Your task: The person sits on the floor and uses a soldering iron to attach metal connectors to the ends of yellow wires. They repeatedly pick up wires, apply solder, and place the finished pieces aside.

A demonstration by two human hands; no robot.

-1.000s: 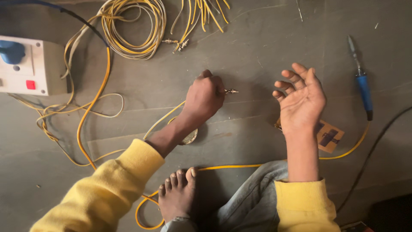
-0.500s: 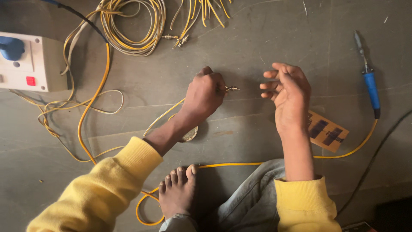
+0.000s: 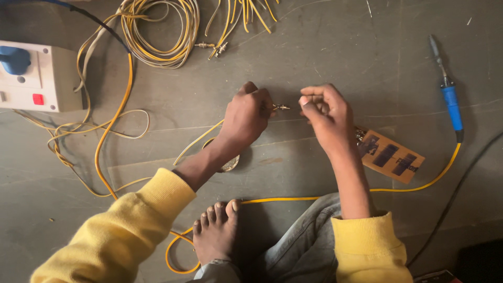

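Left hand (image 3: 246, 118) pinches small metal connector (image 3: 280, 107), just left of right hand (image 3: 325, 118) | right hand curled, fingertips together, holds nothing visible | connector probably light, rigid, slippery; grip its body.

Left hand (image 3: 246, 118) pinching small metal connector (image 3: 280, 107), right hand (image 3: 325, 118) curled beside it

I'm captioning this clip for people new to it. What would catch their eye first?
First, the two hands at the centre: the left hand pinches a small metal connector on a yellow wire, with the right hand close beside it, fingers curled. Next, the coil of yellow cable at the top and the blue-handled soldering iron lying on the floor at the right.
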